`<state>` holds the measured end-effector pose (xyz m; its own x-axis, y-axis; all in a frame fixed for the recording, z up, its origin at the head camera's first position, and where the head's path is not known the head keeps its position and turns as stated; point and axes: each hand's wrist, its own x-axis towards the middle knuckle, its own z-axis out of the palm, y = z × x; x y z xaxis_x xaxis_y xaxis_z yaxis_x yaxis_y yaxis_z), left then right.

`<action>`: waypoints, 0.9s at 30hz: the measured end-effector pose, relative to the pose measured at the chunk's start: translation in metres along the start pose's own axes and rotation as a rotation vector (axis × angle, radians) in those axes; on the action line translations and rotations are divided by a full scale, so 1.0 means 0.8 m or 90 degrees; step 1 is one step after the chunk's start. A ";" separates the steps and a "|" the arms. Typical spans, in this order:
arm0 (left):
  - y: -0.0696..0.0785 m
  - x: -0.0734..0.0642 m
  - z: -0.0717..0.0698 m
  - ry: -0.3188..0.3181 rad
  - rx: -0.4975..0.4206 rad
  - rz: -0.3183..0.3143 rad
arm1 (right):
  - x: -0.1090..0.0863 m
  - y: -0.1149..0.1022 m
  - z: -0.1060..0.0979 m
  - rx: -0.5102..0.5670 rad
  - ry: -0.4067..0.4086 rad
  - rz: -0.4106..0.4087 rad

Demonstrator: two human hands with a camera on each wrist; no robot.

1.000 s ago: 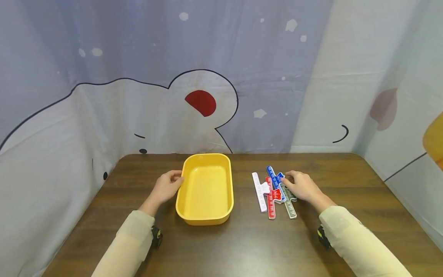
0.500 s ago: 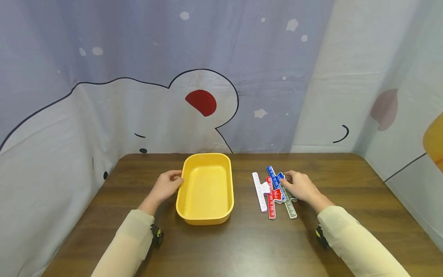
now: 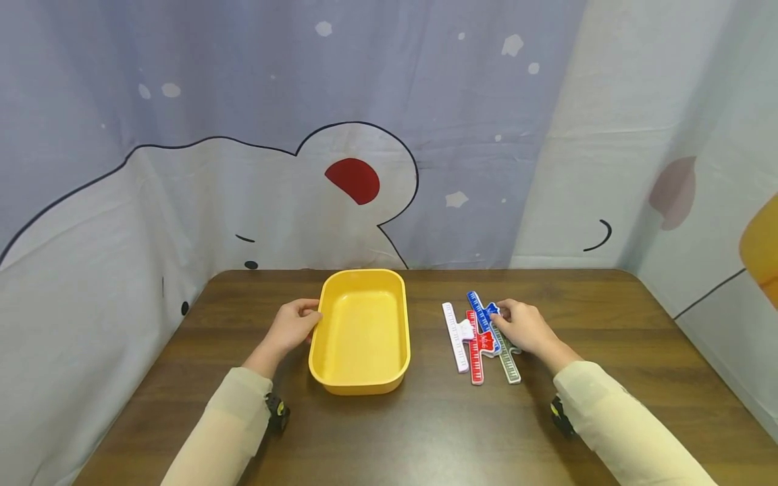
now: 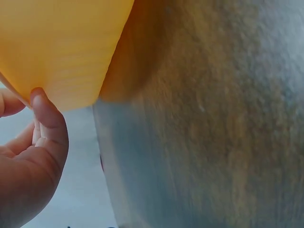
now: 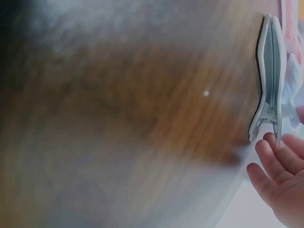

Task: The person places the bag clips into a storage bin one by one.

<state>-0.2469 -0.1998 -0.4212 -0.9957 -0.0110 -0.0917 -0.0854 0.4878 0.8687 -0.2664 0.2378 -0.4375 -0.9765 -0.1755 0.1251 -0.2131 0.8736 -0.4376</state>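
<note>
My left hand (image 3: 292, 325) pinches the left rim of a yellow plastic basin (image 3: 325, 374); in the left wrist view the thumb (image 4: 50, 118) presses its outer wall. On the right lie several long clips printed with piano keys. My right hand (image 3: 527, 327) is at the blue clip (image 3: 480, 310), thumb and forefinger about its handle. Below that hand is a grey-green clip (image 3: 509, 361), seen edge-on in the right wrist view, fingertips by its handle. A red clip (image 3: 476, 364) and a white clip (image 3: 454, 341) lie to the left. The right thumb is mostly cut off in the right wrist view.
The brown wooden table (image 3: 389, 445) runs back to a printed curtain (image 3: 243, 202). Wood surface separates the basin from the clips, which overlap one another. Dark straps with cameras (image 3: 562, 416) sit under both wrists.
Almost nothing differs. My right wrist and forearm have shifted slightly to the left, while the fingers stay at the blue clip. The basin and clips hold their places.
</note>
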 end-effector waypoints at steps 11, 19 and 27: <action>0.003 -0.001 0.000 -0.010 -0.048 -0.027 | 0.004 -0.003 0.000 0.039 0.012 0.039; 0.005 -0.004 0.000 -0.013 -0.075 -0.038 | 0.004 -0.007 -0.003 0.076 0.030 0.077; 0.004 -0.003 0.001 -0.025 -0.093 -0.067 | -0.002 -0.010 -0.008 0.088 0.041 0.100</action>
<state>-0.2450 -0.1972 -0.4188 -0.9791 -0.0199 -0.2023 -0.1962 0.3540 0.9144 -0.2630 0.2340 -0.4285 -0.9950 -0.0087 0.0995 -0.0646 0.8163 -0.5740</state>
